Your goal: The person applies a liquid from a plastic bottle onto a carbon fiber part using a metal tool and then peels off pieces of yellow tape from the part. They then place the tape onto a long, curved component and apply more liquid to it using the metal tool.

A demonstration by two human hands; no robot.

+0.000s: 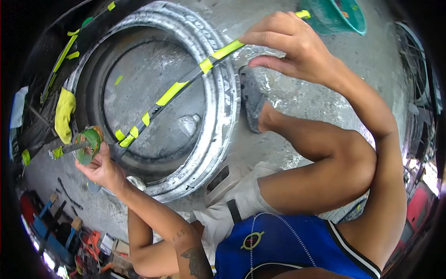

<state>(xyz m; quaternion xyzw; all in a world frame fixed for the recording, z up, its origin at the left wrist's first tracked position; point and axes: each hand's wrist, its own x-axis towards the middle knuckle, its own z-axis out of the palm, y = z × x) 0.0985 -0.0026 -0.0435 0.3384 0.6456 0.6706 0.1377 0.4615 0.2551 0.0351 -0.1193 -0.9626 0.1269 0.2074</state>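
A long, narrow black trim strip (186,79) with bits of yellow-green tape on it lies slantwise across a tire (223,100). My left hand (104,167) is closed around a worn green and brown pad (90,143), which wraps the strip near its lower left end. Toward the other end, my right hand (295,44) lies over the strip with its fingers curled across it. The right thumb stands apart from the fingers, and the strip's tip shows beyond the knuckles. The fingers' undersides are hidden.
A yellow cloth (65,114) hangs left of the tire, beside dark taped parts. A teal bucket (337,17) stands at the top right. A clear, crumpled object (189,124) lies inside the tire ring. Tools and boxes (100,244) crowd the lower left floor.
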